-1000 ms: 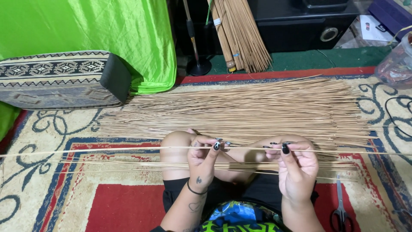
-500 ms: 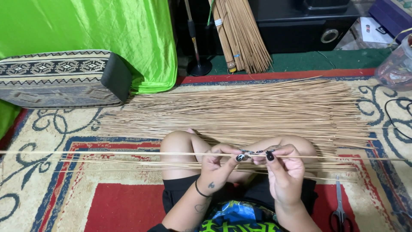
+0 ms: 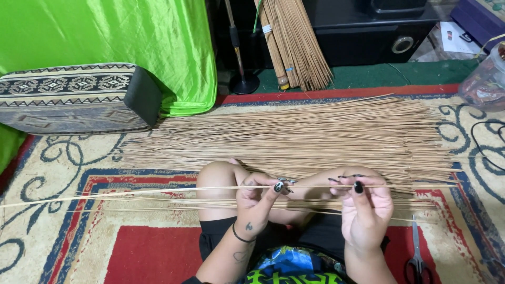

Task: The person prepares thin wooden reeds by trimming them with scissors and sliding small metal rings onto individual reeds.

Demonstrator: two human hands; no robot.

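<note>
I sit cross-legged on a patterned carpet. My left hand (image 3: 258, 195) and my right hand (image 3: 365, 206) pinch one long thin stick (image 3: 131, 191) held level above my knees; it runs far out to the left and past my right hand. My left hand also seems to hold a small dark tool against the stick, too small to tell. A wide spread of thin tan sticks (image 3: 315, 139) lies on the carpet just beyond my knees. A few loose sticks (image 3: 158, 202) lie under the held one.
A patterned cushion (image 3: 73, 97) lies at the left with green cloth (image 3: 121, 42) behind it. A bundle of sticks (image 3: 294, 42) leans on a black cabinet (image 3: 379, 31). Scissors (image 3: 416, 257) rest by my right knee. A clear plastic container (image 3: 486, 79) stands far right.
My hands drew together half a second ago and have now spread apart again along the stick. The pile has not moved.
</note>
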